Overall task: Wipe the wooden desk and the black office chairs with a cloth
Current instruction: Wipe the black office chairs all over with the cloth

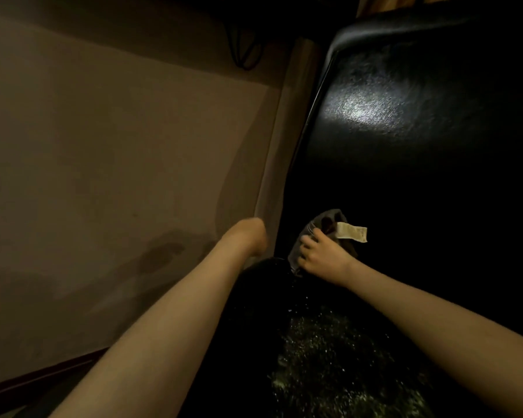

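Two surfaces filled your view in dim light. On the left spread a pale beige surface, smooth, with a few darker stains low down; whether it was wall or floor could not be told. A dark strip ran along its lower left edge, and a loop of dark cable hung near the top. On the right rose the black office chair, its grainy, leather-like skin catching one bright patch of light, with a thin shiny trim line down its left edge. A narrow pale strip stood between the beige surface and the chair. A sliver of tan wood showed in the top right corner, above the chair. Near the bottom, the black area between your arms glittered with small specks.

Both your bare forearms stretched forward from the bottom of the view. Your left hand was at the foot of the pale strip, just left of the chair's edge, bent down at the wrist and blurred; its fingers were hidden, so whether they were spread or curled could not be told. Your right hand was low against the chair, its back toward you, fingers curled around a bunched grey cloth. A white label stuck out of the cloth to the right. The two hands were near each other but apart.
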Available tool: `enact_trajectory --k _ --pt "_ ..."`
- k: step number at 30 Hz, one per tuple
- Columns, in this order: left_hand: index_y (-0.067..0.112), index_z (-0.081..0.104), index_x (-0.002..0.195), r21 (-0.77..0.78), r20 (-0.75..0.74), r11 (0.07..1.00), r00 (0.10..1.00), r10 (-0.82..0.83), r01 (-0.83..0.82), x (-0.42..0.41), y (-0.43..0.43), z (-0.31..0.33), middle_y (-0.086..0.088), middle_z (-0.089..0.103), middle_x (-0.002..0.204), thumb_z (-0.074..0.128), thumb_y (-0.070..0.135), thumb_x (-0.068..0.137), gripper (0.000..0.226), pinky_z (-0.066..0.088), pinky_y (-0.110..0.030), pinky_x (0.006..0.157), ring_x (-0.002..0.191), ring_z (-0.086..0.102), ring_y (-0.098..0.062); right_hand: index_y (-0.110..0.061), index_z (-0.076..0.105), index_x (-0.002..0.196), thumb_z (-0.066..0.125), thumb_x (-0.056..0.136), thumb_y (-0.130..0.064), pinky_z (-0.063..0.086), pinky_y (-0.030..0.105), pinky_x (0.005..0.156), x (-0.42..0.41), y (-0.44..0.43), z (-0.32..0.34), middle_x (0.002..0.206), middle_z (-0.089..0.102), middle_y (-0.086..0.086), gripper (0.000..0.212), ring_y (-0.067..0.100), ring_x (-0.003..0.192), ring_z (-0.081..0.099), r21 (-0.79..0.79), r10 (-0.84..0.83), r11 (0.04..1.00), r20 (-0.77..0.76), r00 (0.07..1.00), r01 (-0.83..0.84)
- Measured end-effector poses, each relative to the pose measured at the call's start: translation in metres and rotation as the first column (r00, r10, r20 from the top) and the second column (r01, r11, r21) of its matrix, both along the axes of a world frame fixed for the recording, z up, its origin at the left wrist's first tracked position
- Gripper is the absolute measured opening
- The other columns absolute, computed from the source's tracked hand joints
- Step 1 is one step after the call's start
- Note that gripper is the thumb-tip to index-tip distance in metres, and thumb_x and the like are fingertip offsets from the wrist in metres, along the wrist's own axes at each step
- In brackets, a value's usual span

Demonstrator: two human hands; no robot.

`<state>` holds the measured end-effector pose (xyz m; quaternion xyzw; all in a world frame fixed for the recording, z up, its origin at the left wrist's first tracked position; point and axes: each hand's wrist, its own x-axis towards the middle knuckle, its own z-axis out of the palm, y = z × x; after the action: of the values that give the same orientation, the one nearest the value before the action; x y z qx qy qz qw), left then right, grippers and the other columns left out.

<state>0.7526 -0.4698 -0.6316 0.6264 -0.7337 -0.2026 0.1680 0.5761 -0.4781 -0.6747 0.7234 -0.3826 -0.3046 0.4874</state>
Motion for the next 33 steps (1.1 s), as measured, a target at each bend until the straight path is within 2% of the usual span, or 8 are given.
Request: enact_trajectory --k 3,6,9,12,15,21,27,33 --pt "0.003 0.051 0.126 0.206 0.259 0.978 0.963 -0.075 0.021 -0.002 -0.014 -0.031 -0.014 0.052 0.129 0.05 0.009 0.092 0.034 0.042 -0.039 0.1 0.119 0.05 -0.033 -0.01 0.05 0.127 0.037 0.099 -0.016 0.035 0.041 0.096 0.038 -0.013 0.003 0.126 0.052 0.014 0.031 0.034 0.121 0.039 -0.049 -0.054 0.996 0.337 0.94 0.075" --pt "0.003 0.046 0.134 0.243 0.39 0.97 0.916 -0.093 -0.005 -0.004 -0.023 -0.052 -0.015 0.048 0.137 0.059 0.016 0.09 0.048 0.042 -0.041 0.102 0.123 0.048 -0.032 -0.006 0.049 0.125 0.037 0.097 -0.016 0.04 0.039 0.089 0.068 -0.035 -0.003 0.125 0.051 0.016 0.032 0.034 0.118 0.043 -0.089 -0.044 0.99 0.547 0.836 0.11" --pt "0.006 0.044 0.135 0.219 0.424 0.976 0.901 -0.089 -0.007 -0.007 -0.028 -0.061 -0.012 0.048 0.135 0.055 0.017 0.093 0.044 0.043 -0.038 0.098 0.122 0.048 -0.03 -0.012 0.063 0.112 0.053 0.09 -0.026 0.046 0.033 0.077 0.076 -0.049 -0.013 0.11 0.063 0.011 0.028 0.027 0.107 0.054 -0.127 -0.084 0.975 0.55 0.831 0.182" --pt "0.008 0.045 0.134 0.214 0.421 0.977 0.903 -0.09 -0.003 -0.006 -0.035 -0.067 -0.011 0.048 0.134 0.054 0.018 0.095 0.042 0.042 -0.039 0.096 0.121 0.048 -0.029 -0.003 0.048 0.127 0.036 0.099 -0.011 0.042 0.037 0.088 0.074 -0.069 -0.031 0.127 0.051 0.017 0.032 0.033 0.123 0.039 -0.047 -0.211 0.961 0.511 0.833 0.273" --pt "0.01 0.045 0.136 0.227 0.4 0.974 0.909 -0.118 0.027 -0.005 -0.039 -0.071 -0.011 0.048 0.135 0.053 0.024 0.095 0.044 0.04 -0.039 0.101 0.123 0.047 -0.029 -0.004 0.048 0.126 0.035 0.1 -0.008 0.041 0.037 0.09 0.068 -0.073 -0.029 0.128 0.05 0.016 0.03 0.033 0.125 0.034 -0.014 -0.259 0.953 0.487 0.834 0.304" --pt "0.014 0.041 0.141 0.235 0.441 0.969 0.881 -0.171 0.071 -0.013 -0.038 -0.072 -0.01 0.044 0.139 0.05 0.021 0.097 0.046 0.039 -0.036 0.102 0.125 0.045 -0.028 -0.014 0.049 0.128 0.052 0.094 -0.012 0.044 0.034 0.085 0.056 -0.065 -0.016 0.125 0.055 0.007 0.034 0.033 0.128 0.032 0.144 -0.386 0.911 0.629 0.675 0.387" --pt "0.015 0.041 0.141 0.231 0.421 0.969 0.89 -0.177 0.084 -0.008 -0.035 -0.075 -0.012 0.044 0.138 0.047 0.023 0.098 0.044 0.039 -0.037 0.102 0.124 0.046 -0.03 -0.015 0.041 0.136 0.053 0.093 -0.01 0.047 0.034 0.085 0.043 -0.052 -0.017 0.131 0.05 0.008 0.046 0.032 0.125 0.035 0.238 -0.447 0.875 0.729 0.519 0.421" --pt "0.015 0.043 0.139 0.216 0.457 0.973 0.872 -0.174 0.081 -0.01 -0.032 -0.078 -0.01 0.047 0.136 0.044 0.021 0.099 0.04 0.039 -0.036 0.1 0.122 0.048 -0.028 -0.025 0.028 0.146 0.057 0.092 -0.015 0.046 0.035 0.088 0.022 -0.02 -0.015 0.134 0.048 0.006 0.063 0.031 0.127 0.037 0.31 -0.546 0.8 0.731 0.409 0.514"
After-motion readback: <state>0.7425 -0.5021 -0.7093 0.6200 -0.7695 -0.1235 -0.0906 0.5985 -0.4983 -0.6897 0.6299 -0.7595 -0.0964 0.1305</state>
